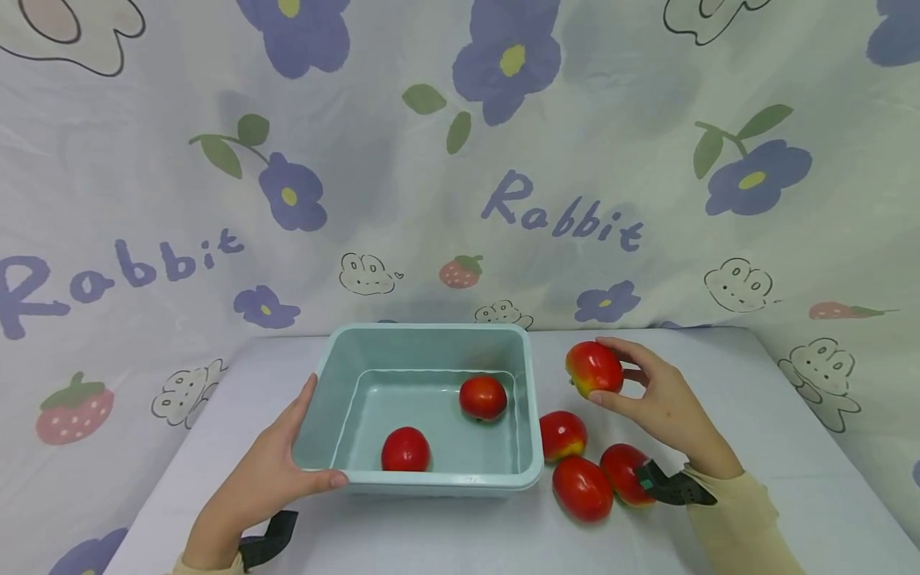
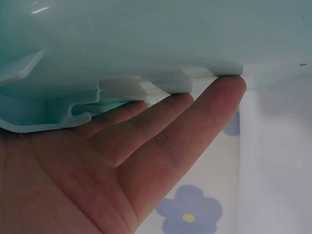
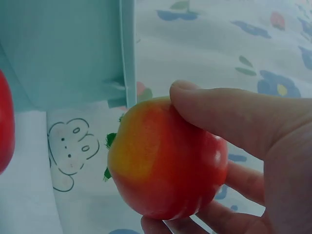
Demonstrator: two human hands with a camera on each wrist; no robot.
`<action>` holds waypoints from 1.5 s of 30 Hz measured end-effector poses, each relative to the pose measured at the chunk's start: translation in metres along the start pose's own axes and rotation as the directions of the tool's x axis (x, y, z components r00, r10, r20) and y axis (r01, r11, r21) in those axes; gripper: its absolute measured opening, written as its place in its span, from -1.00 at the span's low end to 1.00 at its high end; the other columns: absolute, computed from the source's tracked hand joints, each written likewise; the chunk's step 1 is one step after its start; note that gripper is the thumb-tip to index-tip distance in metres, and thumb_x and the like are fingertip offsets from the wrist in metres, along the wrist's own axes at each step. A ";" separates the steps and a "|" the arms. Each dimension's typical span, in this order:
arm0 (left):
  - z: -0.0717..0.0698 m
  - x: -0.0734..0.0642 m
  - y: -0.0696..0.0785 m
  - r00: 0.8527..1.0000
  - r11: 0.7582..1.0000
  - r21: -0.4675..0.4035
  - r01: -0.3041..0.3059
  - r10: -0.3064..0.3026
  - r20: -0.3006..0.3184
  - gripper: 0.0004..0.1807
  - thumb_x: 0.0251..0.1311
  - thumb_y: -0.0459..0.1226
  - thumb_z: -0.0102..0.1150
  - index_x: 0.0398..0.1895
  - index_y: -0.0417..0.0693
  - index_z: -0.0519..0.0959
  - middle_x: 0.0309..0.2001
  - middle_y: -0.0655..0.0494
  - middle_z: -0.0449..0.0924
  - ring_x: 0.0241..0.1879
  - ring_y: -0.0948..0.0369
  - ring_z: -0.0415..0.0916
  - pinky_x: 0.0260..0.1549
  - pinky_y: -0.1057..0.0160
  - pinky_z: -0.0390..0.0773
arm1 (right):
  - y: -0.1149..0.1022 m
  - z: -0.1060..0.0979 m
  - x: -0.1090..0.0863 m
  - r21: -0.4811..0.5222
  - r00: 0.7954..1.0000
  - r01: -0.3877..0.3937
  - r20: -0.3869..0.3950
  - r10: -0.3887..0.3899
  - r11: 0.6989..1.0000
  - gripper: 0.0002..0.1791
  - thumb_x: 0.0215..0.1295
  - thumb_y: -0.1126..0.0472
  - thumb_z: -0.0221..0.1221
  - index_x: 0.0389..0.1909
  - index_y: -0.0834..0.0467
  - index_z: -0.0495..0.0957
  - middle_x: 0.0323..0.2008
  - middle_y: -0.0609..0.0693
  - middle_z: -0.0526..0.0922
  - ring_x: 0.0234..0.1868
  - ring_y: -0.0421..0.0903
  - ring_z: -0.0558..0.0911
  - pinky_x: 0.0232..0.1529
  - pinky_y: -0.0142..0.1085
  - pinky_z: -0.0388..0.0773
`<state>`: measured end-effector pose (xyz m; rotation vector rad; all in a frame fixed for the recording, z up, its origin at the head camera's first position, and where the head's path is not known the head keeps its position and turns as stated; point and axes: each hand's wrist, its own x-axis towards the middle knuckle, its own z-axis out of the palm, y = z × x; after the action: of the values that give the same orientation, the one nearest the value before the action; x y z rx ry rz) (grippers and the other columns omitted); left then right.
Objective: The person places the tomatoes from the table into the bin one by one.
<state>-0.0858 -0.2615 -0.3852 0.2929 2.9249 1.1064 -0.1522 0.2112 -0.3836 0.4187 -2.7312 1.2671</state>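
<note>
My right hand (image 1: 657,399) holds a red tomato (image 1: 594,367) with a yellow patch, just right of the bin and above the table. In the right wrist view, the thumb lies over this tomato (image 3: 168,161), the fingers are under it, and green leafy bits show at its far end. A pale teal bin (image 1: 431,481) contains two red tomatoes, one near the front (image 1: 406,450) and another at the right (image 1: 483,398). My left hand (image 1: 269,471) rests on the bin's front left corner, its straight fingers along the outer left wall and its thumb by the front rim.
Three more red tomatoes lie on the white table right of the bin: one against its wall (image 1: 564,436), one in front (image 1: 583,489), and one (image 1: 624,471) partly covered by the black wrist strap (image 1: 676,485). A patterned cloth (image 1: 402,184) hangs behind the table.
</note>
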 end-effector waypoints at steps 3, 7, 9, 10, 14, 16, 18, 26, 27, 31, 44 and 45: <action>0.000 0.000 0.001 1.000 1.000 -0.008 0.010 -0.010 -0.005 0.33 -0.29 -0.02 0.49 0.47 0.22 -0.29 0.39 -0.11 0.00 0.07 -0.07 0.28 -0.21 -0.06 0.52 | -0.003 0.001 -0.001 -0.002 1.000 0.012 -0.013 -0.012 1.000 -0.19 -0.05 -0.09 0.37 0.28 -0.09 0.29 0.17 -0.05 0.43 0.12 -0.05 0.43 -0.05 -0.29 0.53; 0.000 0.000 0.001 1.000 1.000 -0.009 0.008 -0.008 -0.002 0.33 -0.29 -0.02 0.49 0.47 0.21 -0.30 0.40 -0.10 -0.02 0.09 -0.07 0.27 -0.19 -0.08 0.51 | -0.007 0.002 -0.003 0.002 0.999 0.031 -0.028 -0.031 1.000 -0.20 -0.06 -0.08 0.38 0.27 -0.12 0.30 0.16 -0.11 0.43 0.14 -0.10 0.42 -0.04 -0.42 0.48; 0.000 0.000 0.001 1.000 1.000 -0.005 0.005 -0.005 0.002 0.33 -0.28 -0.03 0.48 0.47 0.20 -0.30 0.41 -0.10 -0.04 0.13 -0.07 0.23 -0.15 -0.12 0.48 | -0.008 0.003 -0.003 0.013 0.998 0.043 -0.035 -0.043 0.999 -0.20 -0.06 -0.08 0.38 0.27 -0.13 0.30 0.16 -0.13 0.42 0.14 -0.12 0.41 -0.02 -0.37 0.49; 0.000 0.000 0.000 1.000 1.000 -0.002 0.003 -0.003 0.004 0.33 -0.28 -0.03 0.48 0.47 0.21 -0.31 0.41 -0.10 -0.05 0.14 -0.07 0.21 -0.13 -0.14 0.47 | -0.009 0.003 -0.003 0.021 0.998 0.050 -0.038 -0.050 0.999 -0.20 -0.06 -0.07 0.38 0.27 -0.13 0.30 0.16 -0.13 0.42 0.15 -0.12 0.41 -0.01 -0.30 0.50; 0.000 0.000 0.000 1.000 1.000 -0.003 -0.001 0.001 0.005 0.33 -0.28 -0.03 0.48 0.47 0.19 -0.31 0.41 -0.11 -0.05 0.15 -0.07 0.21 -0.12 -0.15 0.46 | -0.014 0.004 -0.004 0.038 0.996 0.077 -0.056 -0.075 0.996 -0.20 -0.07 -0.06 0.38 0.26 -0.17 0.30 0.16 -0.16 0.41 0.16 -0.12 0.40 -0.01 -0.09 0.49; 0.000 0.000 0.001 1.000 1.000 -0.006 0.002 -0.002 0.004 0.33 -0.27 -0.03 0.48 0.47 0.19 -0.30 0.40 -0.11 -0.03 0.12 -0.07 0.23 -0.15 -0.12 0.49 | -0.016 0.004 -0.005 0.040 0.994 0.092 -0.067 -0.089 0.995 -0.21 -0.07 -0.05 0.39 0.25 -0.19 0.31 0.16 -0.18 0.41 0.16 -0.13 0.40 0.00 -0.10 0.48; 0.000 0.000 0.001 1.000 1.000 -0.008 0.000 0.000 0.004 0.33 -0.27 -0.03 0.48 0.47 0.19 -0.30 0.40 -0.11 -0.04 0.13 -0.07 0.23 -0.15 -0.13 0.48 | -0.019 0.005 -0.006 0.039 0.992 0.104 -0.079 -0.100 0.994 -0.22 -0.07 -0.03 0.39 0.25 -0.21 0.31 0.15 -0.20 0.41 0.16 -0.17 0.40 0.00 -0.15 0.49; -0.001 -0.001 0.000 1.000 1.000 -0.018 -0.017 0.017 0.008 0.33 -0.27 -0.06 0.49 0.47 0.19 -0.31 0.42 -0.09 -0.07 0.17 -0.05 0.18 -0.09 -0.17 0.43 | -0.028 0.006 -0.009 0.066 0.985 0.150 -0.101 -0.143 0.986 -0.21 -0.06 0.06 0.40 0.26 -0.22 0.31 0.15 -0.24 0.39 0.15 -0.31 0.36 -0.02 -0.50 0.41; -0.001 0.000 0.000 1.000 1.000 -0.016 -0.015 0.016 0.008 0.33 -0.27 -0.06 0.49 0.47 0.19 -0.31 0.42 -0.09 -0.06 0.17 -0.05 0.18 -0.09 -0.17 0.43 | -0.029 0.006 -0.010 0.072 0.984 0.156 -0.103 -0.148 0.985 -0.21 -0.06 0.07 0.41 0.26 -0.22 0.31 0.15 -0.24 0.39 0.15 -0.31 0.36 -0.02 -0.50 0.41; -0.001 0.000 0.001 1.000 1.000 -0.006 -0.007 0.007 0.008 0.33 -0.27 -0.04 0.49 0.46 0.22 -0.32 0.42 -0.09 -0.06 0.16 -0.05 0.19 -0.10 -0.17 0.44 | -0.032 0.008 -0.011 0.087 0.982 0.164 -0.113 -0.154 0.983 -0.20 -0.06 0.11 0.41 0.25 -0.26 0.29 0.16 -0.24 0.38 0.15 -0.29 0.36 -0.01 -0.51 0.40; 0.000 0.000 0.002 1.000 1.000 -0.013 -0.004 0.004 -0.004 0.34 -0.30 -0.04 0.50 0.47 0.19 -0.29 0.41 -0.09 -0.03 0.10 -0.06 0.26 -0.17 -0.09 0.50 | -0.041 0.016 -0.013 0.180 0.974 0.206 -0.136 -0.183 0.962 -0.15 -0.08 0.31 0.41 0.28 -0.13 0.29 0.19 -0.19 0.36 0.17 -0.22 0.36 0.06 -0.47 0.39; 0.001 0.000 0.002 1.000 1.000 -0.008 -0.007 0.007 -0.006 0.35 -0.31 -0.04 0.50 0.47 0.18 -0.29 0.41 -0.09 -0.03 0.10 -0.06 0.26 -0.16 -0.10 0.49 | -0.042 0.018 -0.013 0.191 0.973 0.211 -0.134 -0.188 0.959 -0.15 -0.07 0.30 0.40 0.28 -0.15 0.28 0.19 -0.20 0.36 0.17 -0.21 0.36 0.07 -0.46 0.39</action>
<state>-0.0859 -0.2596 -0.3843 0.3009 2.9266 1.1218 -0.1272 0.1748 -0.3671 0.6038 -2.4039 1.4702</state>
